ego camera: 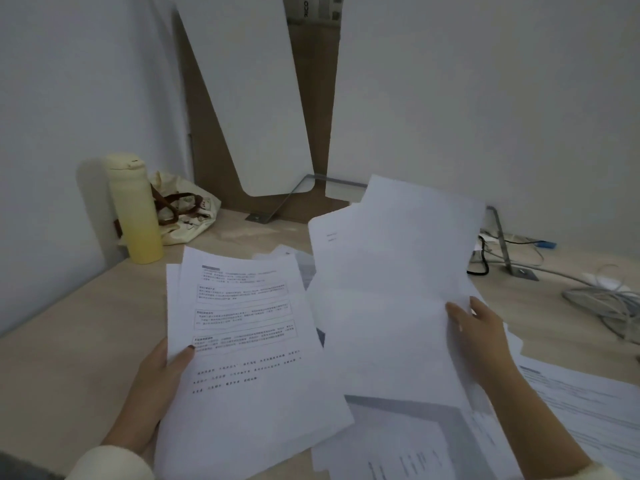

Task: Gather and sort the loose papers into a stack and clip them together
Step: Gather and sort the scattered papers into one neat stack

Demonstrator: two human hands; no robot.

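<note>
**Gathering half done, no clip yet**

The left hand [156,382] is gripping a printed bundle [242,341]; the right hand [474,334] is pinching blank-backed sheets [398,271] — both lifted. Loose pages [588,403] are lying on the surface [69,341] — unsorted, unclipped. Farther back, a bottle [135,209] is standing.

Dim, soft, bluish light; edges bow outward.

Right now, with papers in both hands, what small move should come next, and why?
Probably lay the blank-faced sheets in the right hand onto the printed pages in the left hand: two separate bundles are lifted, and more sheets lie on the desk.
</note>
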